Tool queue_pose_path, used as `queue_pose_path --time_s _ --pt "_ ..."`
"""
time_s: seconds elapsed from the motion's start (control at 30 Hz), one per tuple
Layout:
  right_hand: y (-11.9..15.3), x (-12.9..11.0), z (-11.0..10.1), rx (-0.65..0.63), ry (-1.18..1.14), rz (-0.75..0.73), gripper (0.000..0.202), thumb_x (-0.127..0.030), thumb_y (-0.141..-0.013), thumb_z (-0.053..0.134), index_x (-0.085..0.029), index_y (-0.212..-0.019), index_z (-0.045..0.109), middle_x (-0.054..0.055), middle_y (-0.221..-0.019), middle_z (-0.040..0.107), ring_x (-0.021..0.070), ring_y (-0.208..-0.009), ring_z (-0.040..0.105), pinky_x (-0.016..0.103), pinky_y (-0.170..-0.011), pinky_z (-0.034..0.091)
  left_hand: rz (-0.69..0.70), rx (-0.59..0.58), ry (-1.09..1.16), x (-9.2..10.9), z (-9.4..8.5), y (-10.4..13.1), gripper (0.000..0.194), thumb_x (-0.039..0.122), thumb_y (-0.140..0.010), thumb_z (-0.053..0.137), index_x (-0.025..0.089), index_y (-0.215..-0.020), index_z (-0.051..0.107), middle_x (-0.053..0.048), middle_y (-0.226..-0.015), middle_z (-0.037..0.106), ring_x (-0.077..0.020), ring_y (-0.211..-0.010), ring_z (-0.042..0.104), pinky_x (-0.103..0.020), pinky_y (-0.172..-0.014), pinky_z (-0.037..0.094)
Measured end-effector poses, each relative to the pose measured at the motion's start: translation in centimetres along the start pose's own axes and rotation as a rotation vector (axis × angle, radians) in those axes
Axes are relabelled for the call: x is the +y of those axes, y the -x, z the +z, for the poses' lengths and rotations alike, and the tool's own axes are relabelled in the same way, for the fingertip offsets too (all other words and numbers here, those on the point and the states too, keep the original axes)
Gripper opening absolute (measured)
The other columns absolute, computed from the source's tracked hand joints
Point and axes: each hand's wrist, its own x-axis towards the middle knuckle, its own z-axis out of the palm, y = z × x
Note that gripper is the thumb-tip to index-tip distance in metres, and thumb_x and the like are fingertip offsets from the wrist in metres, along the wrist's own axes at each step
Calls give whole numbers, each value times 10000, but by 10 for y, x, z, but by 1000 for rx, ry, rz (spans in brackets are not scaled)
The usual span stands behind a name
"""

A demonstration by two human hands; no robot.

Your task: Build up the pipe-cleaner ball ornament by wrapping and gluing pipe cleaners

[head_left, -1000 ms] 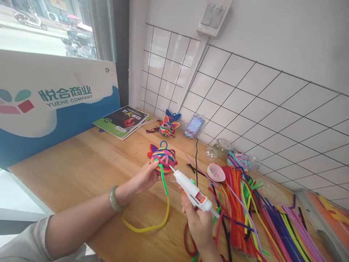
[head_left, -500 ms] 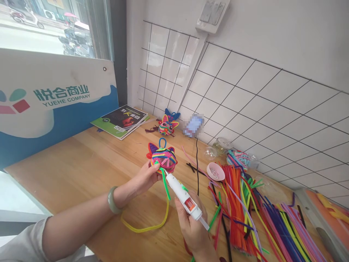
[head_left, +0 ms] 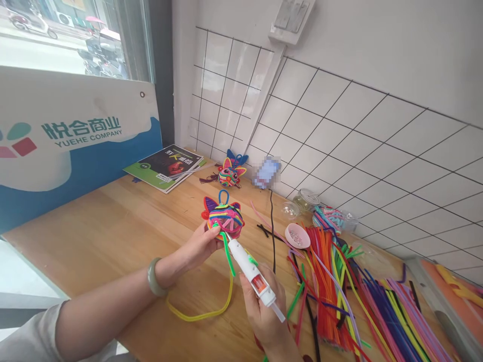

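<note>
My left hand [head_left: 204, 240] is closed around the lower left of a round, many-coloured pipe-cleaner ornament [head_left: 225, 213] with purple ears and a blue loop on top. A green pipe cleaner [head_left: 229, 255] hangs down from its lower front, by my left thumb. My right hand [head_left: 266, 304] grips a white hot glue gun [head_left: 249, 269], its nozzle tip at the ornament's lower edge beside the green pipe cleaner. A clear glue stick juts from the gun's back end. Below the ornament, a yellow pipe cleaner [head_left: 202, 318] curves over the table.
Bundles of coloured pipe cleaners [head_left: 326, 291] spread over the right side, near a pink bowl [head_left: 298, 236] of small clear pieces. A finished-looking animal ornament [head_left: 230, 173], a blurred phone [head_left: 266, 173] and books [head_left: 165, 167] stand or lie farther back. A black cable [head_left: 272, 226] runs across the table.
The whole view has shifted slightly. Both hands, the ornament and the glue gun keep nearly the same positions, with the nozzle still at the ornament's lower edge.
</note>
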Motion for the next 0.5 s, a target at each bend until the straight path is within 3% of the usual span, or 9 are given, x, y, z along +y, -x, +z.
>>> queue_pose_path --time_s 0.5 --pt "0 -2 -1 -25 -5 25 143 -294 -962 463 -182 -897 522 36 -701 581 179 -617 621 264 -532 490 -16 25 33 1 3 0 462 427 -703 787 163 -1061 662 -116 -1048 722 -247 -942 695 -335 -821 556"
